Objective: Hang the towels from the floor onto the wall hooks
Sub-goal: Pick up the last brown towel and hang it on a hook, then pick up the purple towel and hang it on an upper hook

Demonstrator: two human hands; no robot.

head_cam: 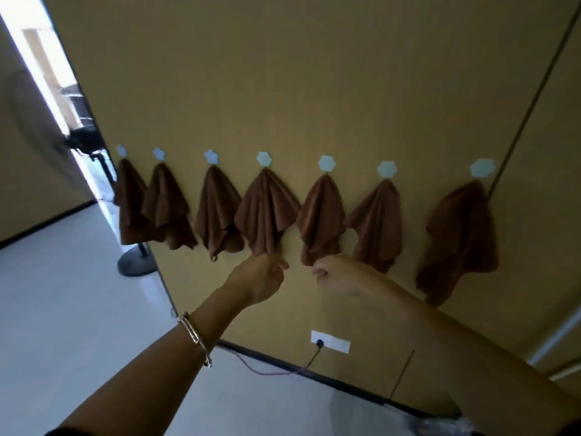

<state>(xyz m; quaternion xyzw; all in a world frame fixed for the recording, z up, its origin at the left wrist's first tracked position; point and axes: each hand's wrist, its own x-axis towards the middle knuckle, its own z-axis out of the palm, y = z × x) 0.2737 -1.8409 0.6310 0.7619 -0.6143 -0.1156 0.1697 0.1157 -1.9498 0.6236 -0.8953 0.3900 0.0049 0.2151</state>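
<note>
Several brown towels hang in a row on a tan wall, each from a pale blue hexagonal hook [264,158]. My left hand [262,278], with a bracelet on its wrist, is raised right under the lower tip of the fourth towel [265,212] and touches it; its fingers are loosely curled. My right hand [334,275] is blurred and sits just below the fifth towel [320,218], fingers loosely curled with nothing visible in them. The rightmost towel [459,237] hangs lower and more spread out than the others. No towel shows on the visible floor.
A white wall socket [330,340] with a plugged-in cable sits low on the wall below my hands. A round black stand base [136,262] rests on the pale floor by the wall's left end. A bright doorway opens at the far left.
</note>
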